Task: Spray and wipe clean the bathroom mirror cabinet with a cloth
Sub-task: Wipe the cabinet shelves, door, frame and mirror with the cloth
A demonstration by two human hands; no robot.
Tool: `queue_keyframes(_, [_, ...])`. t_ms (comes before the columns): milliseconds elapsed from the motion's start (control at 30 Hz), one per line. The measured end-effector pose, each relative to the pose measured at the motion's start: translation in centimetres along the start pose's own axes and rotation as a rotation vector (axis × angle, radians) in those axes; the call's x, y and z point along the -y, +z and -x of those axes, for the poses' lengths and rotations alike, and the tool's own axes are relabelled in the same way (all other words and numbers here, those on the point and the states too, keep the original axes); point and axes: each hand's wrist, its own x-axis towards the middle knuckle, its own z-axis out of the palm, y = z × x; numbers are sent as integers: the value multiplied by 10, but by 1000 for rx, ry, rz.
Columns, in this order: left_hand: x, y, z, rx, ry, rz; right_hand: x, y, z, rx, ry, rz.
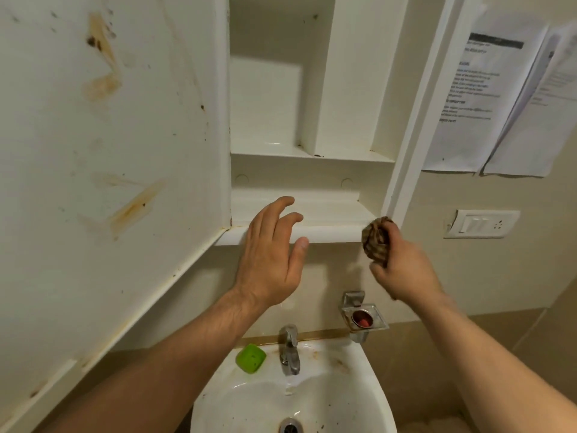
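The white mirror cabinet (312,170) hangs open above the sink, its shelves bare. Its door (109,151) swings out to the left, the inner face marked with brown stains and dark specks. My left hand (271,248) is open, fingers spread, hovering in front of the cabinet's lower ledge (331,234). My right hand (402,267) is shut on a bunched brown striped cloth (376,239), held against the right end of that ledge. No spray bottle is in view.
Below stands a white sink (359,385) with a chrome tap (290,348) and a green soap bar (250,358) on its rim. A metal soap holder (363,317) sticks out from the wall. Papers (487,98) and a switch plate (480,223) are at right.
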Motion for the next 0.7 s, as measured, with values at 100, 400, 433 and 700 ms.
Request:
queue_keyframes(100, [4, -4, 3, -2, -63, 11, 68, 36, 19, -16, 156, -430])
queue_keyframes(400, [-1, -19, 1, 3, -84, -69, 96, 12, 19, 66, -235, -406])
queue_keyframes(433, [2, -20, 2, 34, -127, -100, 89, 6, 14, -101, -157, -348])
queue_keyframes(700, [1, -26, 16, 76, -222, 8, 134, 62, 36, -253, -203, -253])
